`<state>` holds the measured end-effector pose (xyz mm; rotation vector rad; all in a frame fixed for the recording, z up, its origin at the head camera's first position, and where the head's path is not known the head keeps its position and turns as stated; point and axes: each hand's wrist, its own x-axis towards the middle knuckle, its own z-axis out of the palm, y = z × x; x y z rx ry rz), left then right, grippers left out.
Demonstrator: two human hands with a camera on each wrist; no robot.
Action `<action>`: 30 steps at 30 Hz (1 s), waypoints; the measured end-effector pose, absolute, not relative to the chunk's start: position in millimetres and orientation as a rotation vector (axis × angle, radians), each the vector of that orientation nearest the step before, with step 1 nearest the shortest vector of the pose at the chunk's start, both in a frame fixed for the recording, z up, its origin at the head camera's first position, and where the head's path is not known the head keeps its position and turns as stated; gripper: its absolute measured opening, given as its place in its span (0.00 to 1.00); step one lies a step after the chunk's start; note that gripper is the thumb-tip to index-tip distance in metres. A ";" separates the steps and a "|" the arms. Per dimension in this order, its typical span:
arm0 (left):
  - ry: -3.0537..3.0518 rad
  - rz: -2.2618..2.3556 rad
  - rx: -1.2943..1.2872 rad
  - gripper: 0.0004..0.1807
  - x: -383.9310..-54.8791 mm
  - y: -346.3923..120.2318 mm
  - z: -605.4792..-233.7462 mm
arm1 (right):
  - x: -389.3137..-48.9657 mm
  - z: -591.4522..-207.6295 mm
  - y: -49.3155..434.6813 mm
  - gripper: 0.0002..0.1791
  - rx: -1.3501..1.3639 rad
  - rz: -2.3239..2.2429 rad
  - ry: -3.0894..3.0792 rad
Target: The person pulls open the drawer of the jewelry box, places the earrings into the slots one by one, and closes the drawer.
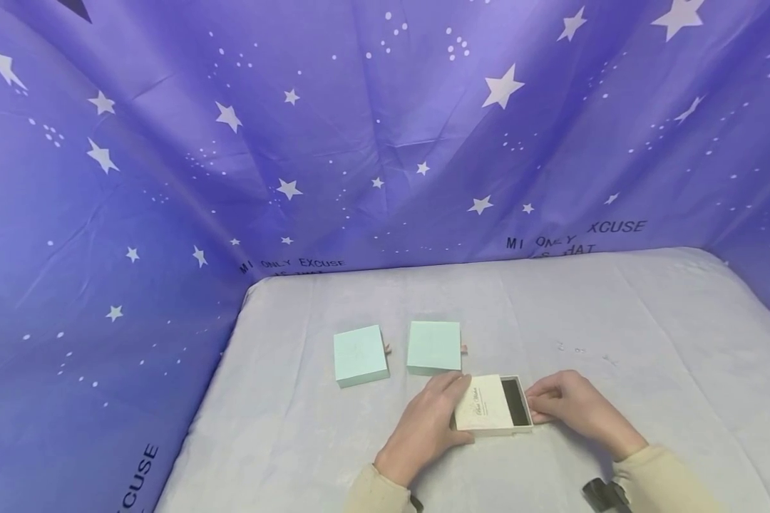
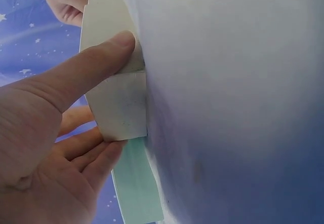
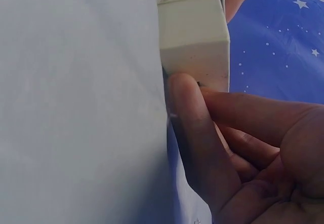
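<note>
A cream drawer-style gift box [image 1: 481,405] with printed lettering lies flat on the cloth-covered table. Its inner drawer [image 1: 517,402], dark inside, is partly out to the right. My left hand [image 1: 425,426] grips the sleeve from the left, its thumb [image 2: 109,57] along the near side and its fingers round the far side. At the drawer's right end, my right hand [image 1: 574,406] pinches with thumb and forefinger close against the drawer's end wall [image 3: 197,64]. Whatever lies between those fingertips is hidden.
Two mint-green boxes, one at left [image 1: 361,356] and one beside it [image 1: 434,345], sit behind the cream box, each with a small ribbon tab on its right. Small clear pieces [image 1: 579,350] lie on the white cloth [image 1: 667,427] farther right. A starry purple curtain [image 1: 385,128] encloses the table.
</note>
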<state>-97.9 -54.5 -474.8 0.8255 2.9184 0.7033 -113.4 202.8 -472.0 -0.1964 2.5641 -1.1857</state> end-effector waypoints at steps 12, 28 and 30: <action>2.937 0.686 0.855 0.51 -98.8 -54.3 -474.7 | -114.4 -472.0 192.4 0.11 -0.235 -1.222 2.534; 2.895 0.691 0.811 0.51 -99.5 -54.6 -474.1 | -118.1 -472.0 175.4 0.12 -0.203 -1.232 2.487; 2.891 0.697 0.807 0.51 -99.5 -54.4 -474.1 | -118.3 -472.4 175.5 0.12 -0.199 -1.223 2.496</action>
